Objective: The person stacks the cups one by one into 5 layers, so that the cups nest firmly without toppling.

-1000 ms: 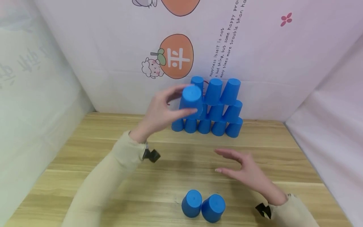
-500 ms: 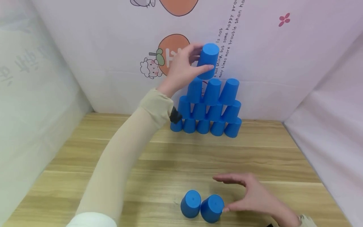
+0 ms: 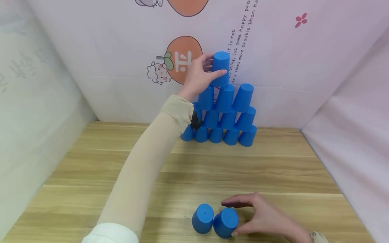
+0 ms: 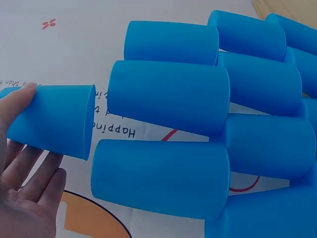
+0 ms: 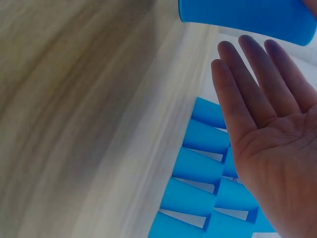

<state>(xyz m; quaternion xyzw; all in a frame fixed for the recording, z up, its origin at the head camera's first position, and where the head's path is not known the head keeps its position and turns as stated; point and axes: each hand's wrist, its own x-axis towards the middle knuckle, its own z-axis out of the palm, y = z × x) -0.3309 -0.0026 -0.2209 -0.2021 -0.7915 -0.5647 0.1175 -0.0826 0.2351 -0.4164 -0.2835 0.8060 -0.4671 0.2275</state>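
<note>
My left hand grips an upside-down blue plastic cup between thumb and fingers, over the left and middle cups of the stack's top row. In the left wrist view a narrow gap shows between the held cup and the top-row cups. The stack of blue cups has three rows, narrowing upward. My right hand is at the right one of two upside-down cups, thumb by its near side and fingers behind it. Its fingers look straight in the right wrist view.
The other loose cup stands just left of that one, near the front of the wooden table. Behind the stack rises a printed cloth backdrop, with white cloth at both sides.
My left hand has carried its cup up and right to above the top row, then lowered it slightly. My right hand has moved down toward the loose right cup.
</note>
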